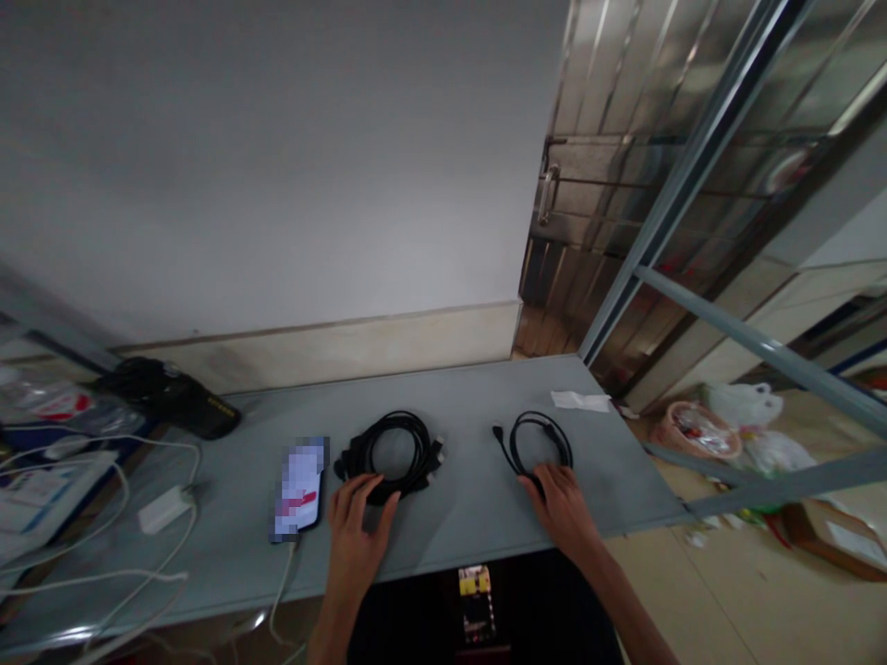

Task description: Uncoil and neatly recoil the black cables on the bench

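A thick coil of black cables (419, 450) lies on the grey tabletop, with several plugs sticking out at its right side. My left hand (357, 526) rests against the coil's near left edge, thumb and fingers apart. To the right is a smaller, thinner loop of black cable (569, 450), one plug end pointing left. The fingers of my right hand (560, 503) close over the near side of this loop; the fingertips are partly hidden. A phone (299, 489) with a lit screen lies left of my left hand, a white cord running from its bottom end.
White cords and a white adapter (164, 511) spread over the left side, near a black bag-like item (187, 399) and a plastic bottle (62, 406). A paper strip (580, 401) lies at the back right. A metal frame post (683, 185) rises at the right corner.
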### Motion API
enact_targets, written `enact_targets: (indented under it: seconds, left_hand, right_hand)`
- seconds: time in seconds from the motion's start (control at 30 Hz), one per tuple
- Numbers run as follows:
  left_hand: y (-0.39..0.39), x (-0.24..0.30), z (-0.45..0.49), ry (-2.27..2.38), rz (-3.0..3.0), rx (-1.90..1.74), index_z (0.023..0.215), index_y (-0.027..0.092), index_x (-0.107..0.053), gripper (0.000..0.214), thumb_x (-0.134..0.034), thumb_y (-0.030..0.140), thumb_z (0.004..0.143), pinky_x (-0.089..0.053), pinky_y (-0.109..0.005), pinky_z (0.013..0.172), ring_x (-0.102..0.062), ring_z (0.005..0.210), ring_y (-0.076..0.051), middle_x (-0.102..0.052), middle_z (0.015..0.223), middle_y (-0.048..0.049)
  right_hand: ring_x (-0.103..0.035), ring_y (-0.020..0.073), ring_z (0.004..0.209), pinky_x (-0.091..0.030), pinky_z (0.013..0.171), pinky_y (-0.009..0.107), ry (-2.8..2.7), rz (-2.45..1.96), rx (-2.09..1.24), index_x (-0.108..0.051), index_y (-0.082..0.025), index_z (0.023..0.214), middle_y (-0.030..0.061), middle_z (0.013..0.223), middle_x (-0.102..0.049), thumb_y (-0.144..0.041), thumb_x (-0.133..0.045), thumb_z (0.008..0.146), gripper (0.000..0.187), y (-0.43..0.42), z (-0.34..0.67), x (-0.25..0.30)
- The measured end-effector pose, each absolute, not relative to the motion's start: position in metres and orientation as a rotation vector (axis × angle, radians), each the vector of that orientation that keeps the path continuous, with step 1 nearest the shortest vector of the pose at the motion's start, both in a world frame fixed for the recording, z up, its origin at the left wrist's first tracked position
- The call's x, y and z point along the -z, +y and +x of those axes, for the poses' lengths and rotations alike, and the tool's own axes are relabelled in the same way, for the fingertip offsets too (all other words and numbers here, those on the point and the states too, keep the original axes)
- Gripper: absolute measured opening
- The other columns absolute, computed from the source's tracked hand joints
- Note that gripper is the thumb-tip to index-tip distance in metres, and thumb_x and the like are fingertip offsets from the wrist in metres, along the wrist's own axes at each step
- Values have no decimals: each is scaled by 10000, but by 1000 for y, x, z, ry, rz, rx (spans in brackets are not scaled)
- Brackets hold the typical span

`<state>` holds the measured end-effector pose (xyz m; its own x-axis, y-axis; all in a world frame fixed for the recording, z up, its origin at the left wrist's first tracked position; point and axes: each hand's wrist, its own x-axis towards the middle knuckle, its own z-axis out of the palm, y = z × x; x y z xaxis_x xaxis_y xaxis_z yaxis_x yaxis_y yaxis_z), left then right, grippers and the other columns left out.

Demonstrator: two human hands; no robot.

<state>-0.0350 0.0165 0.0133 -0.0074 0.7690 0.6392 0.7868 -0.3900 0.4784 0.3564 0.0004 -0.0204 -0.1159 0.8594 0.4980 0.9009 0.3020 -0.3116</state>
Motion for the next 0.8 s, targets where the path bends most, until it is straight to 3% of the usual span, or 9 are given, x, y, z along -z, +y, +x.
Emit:
enact_targets:
  seconds: [0.13,0.33,0.57,0.8]
  left_hand:
    - [17,-13,-37,-1731,-2161,1422,1303,246,-723,343,-736,501,1075,-579,-538,1095,-710,1204,-322,-739,1266,-116]
    - [15,-15,-36,-1812,-2120,1441,1254,240,-737,362,-697,554,1079,-589,-541,1092,-717,1203,-331,-751,1234,-118]
    - [11,-15,-36,-1689,-2128,1492,1254,240,-751,307,-756,472,1053,-602,-526,1062,-738,1154,-328,-768,1202,-126]
    - [-23,-27,-3,-1874,-2295,1736,1150,277,-836,265,-771,492,1010,-609,-563,1077,-762,1158,-360,-813,1164,-130]
  right_hand:
    - [-735,226,771,-479,867,374,-1956,-1529,30,-623,-235,994,11,826,-746,-410,-441,1233,348,0,358,22]
    - [-756,248,805,-532,878,392,-1845,-1523,-63,-691,-235,1019,49,857,-781,-495,-436,1219,415,-1,357,25]
    - [-774,272,807,-637,743,396,-1604,-1539,-153,-735,-234,1049,98,875,-801,-551,-322,1213,546,-6,356,19]
    - [-765,244,804,-678,747,337,-1241,-1435,-675,-788,-214,1167,80,908,-803,-628,-460,1173,528,-61,301,-15]
